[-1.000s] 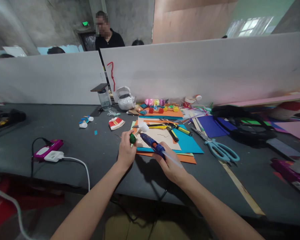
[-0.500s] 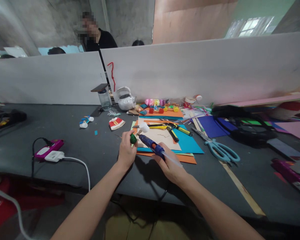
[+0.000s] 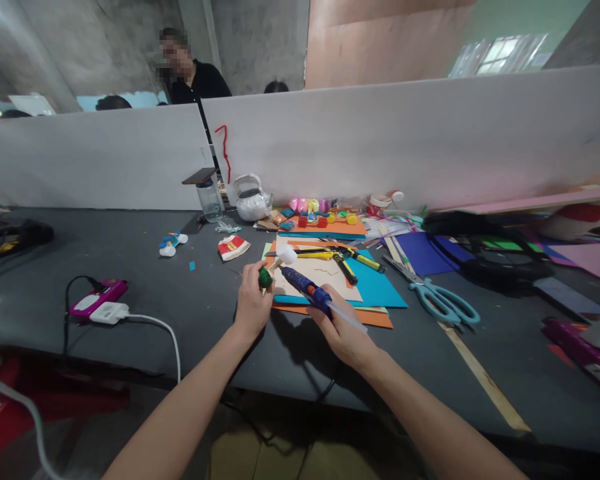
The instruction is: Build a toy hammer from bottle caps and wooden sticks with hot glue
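My left hand (image 3: 253, 303) is closed around a small craft piece that has a dark green, rounded end (image 3: 265, 277) and a white, rounded end (image 3: 287, 254); a short pale part shows between the two. In my right hand (image 3: 343, 333) is a blue glue gun (image 3: 305, 287), with a clear glue stick (image 3: 347, 315) jutting from its back. The gun's nozzle points at the craft piece, close to its pale part; I cannot tell whether they touch. Below both lie stacked coloured paper sheets (image 3: 390, 293) and yellow-black cutters (image 3: 347, 268).
Light-blue scissors (image 3: 440, 300) lie to the right. A foil-like kettle (image 3: 253, 200) and a glass jar (image 3: 209, 200) stand by the white partition (image 3: 380, 133). A purple power strip (image 3: 100, 300) with a white cable sits left. A person (image 3: 200, 77) is beyond the partition.
The glue gun's nozzle has shifted slightly right and up along the craft piece. The craft piece has turned and moved slightly left in my left hand.
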`<state>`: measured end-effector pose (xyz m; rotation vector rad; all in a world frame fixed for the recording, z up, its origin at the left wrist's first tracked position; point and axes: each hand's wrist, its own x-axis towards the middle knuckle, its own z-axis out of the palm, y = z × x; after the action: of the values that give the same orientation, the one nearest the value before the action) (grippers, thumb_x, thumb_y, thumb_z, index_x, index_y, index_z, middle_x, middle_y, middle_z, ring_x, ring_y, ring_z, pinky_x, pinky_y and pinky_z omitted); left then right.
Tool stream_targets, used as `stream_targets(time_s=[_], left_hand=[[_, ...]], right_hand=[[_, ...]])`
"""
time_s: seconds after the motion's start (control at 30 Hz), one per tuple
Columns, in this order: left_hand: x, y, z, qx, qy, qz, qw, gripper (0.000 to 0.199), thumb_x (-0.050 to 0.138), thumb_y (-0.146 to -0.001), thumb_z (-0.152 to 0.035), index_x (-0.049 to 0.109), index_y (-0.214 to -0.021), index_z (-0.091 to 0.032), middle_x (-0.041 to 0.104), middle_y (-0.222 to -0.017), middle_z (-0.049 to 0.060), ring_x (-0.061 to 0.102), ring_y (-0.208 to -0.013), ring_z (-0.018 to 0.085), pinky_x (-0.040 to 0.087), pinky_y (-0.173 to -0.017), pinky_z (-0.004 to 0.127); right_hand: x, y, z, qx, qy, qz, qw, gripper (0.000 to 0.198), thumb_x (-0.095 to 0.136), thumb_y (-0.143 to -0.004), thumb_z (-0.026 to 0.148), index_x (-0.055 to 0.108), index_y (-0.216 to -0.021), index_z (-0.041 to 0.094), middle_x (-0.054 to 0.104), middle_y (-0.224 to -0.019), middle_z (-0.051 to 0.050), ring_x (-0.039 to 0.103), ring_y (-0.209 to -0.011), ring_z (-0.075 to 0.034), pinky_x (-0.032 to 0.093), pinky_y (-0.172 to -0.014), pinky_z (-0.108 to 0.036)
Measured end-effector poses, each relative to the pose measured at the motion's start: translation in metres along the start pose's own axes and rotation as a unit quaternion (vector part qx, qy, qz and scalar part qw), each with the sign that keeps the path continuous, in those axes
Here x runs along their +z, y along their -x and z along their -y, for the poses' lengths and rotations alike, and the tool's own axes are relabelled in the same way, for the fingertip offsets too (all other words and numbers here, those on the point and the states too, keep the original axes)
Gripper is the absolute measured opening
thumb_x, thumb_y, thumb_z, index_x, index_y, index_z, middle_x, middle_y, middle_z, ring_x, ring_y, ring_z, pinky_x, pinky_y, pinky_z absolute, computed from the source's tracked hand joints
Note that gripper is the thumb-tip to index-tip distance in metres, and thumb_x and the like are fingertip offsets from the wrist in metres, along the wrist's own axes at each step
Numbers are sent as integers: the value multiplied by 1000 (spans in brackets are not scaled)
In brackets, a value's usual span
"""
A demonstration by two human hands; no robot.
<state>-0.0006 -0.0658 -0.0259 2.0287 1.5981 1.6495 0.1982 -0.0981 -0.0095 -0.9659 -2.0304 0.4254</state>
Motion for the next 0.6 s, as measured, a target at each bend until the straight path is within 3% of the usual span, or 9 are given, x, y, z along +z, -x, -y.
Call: stream_targets(time_s=[0.6], left_hand=[[0,0,-1,-2,6,-1,1000,37,54,-82,-6,53,-116,-19,56,-107,8,57,-102,23,47,-89,35]], right_hand=[[0,1,-1,-3,0,-4,1000,9,45,-98,27,44,-90,22,51,-83,-3,50,-75,-20,39,-66,-30]])
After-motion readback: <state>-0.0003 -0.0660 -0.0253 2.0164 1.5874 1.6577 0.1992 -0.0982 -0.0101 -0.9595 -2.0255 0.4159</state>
